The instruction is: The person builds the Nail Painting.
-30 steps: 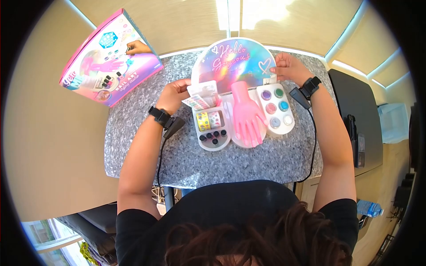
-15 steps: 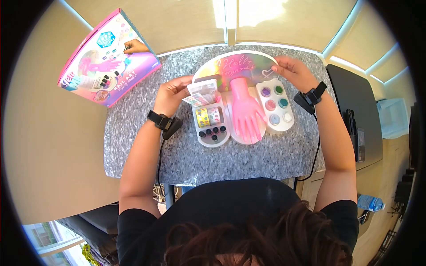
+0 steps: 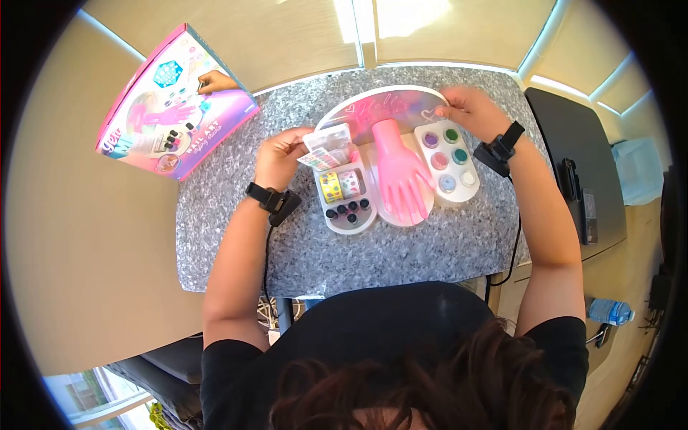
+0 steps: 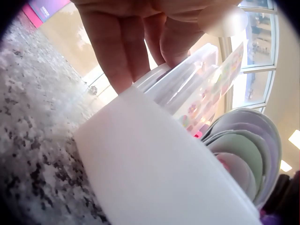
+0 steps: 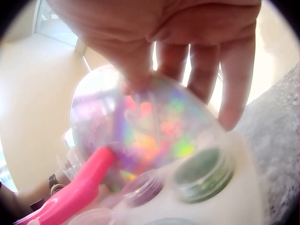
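On the granite-patterned table stands a nail art studio set with a rounded holographic back panel [image 3: 383, 107]. My right hand [image 3: 473, 111] pinches the panel's upper right edge, thumb in front and fingers behind. At the left edge, my left hand [image 3: 278, 158] grips the panel beside upright clear sticker sheets [image 3: 330, 147], its thumb in front of its fingers. A pink model hand [image 3: 401, 168] lies on the middle base. The left tray [image 3: 351, 228] holds rolls of patterned tape [image 3: 340, 186] and several black-capped bottles [image 3: 351, 209]. Glitter pots [image 3: 441, 160] fill the right tray.
A colourful nail art box [image 3: 175, 107] stands at the table's back left. To the right is a dark surface [image 3: 573, 143] with a black object on it and a translucent blue bin [image 3: 636, 172] beyond. Cables hang from both wrist cameras. A water bottle [image 3: 609, 312] lies at the lower right.
The back panel has tipped from leaning back to more upright, with both hands keeping hold of its edges. The head view has shifted slightly.
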{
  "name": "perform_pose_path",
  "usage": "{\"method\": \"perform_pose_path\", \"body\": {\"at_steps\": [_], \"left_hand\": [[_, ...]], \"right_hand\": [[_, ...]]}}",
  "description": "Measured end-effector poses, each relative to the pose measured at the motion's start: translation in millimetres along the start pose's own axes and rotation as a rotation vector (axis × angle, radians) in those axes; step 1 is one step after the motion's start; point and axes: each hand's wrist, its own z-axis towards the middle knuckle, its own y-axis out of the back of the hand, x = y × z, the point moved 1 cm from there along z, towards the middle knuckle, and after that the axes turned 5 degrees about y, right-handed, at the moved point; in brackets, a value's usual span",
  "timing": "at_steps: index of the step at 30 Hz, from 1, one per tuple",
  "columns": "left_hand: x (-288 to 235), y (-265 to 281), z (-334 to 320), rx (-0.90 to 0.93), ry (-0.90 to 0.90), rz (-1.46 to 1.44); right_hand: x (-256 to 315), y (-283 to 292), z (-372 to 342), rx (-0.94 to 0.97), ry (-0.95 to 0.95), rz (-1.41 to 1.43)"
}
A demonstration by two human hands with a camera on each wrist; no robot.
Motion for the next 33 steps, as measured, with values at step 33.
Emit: {"method": "perform_pose_path", "body": {"at_steps": [33], "left_hand": [[-56,-58,-124,-0.027,0.436,-0.614]], "right_hand": [[24,-80,-139,-0.671,-0.315,1.240]]}}
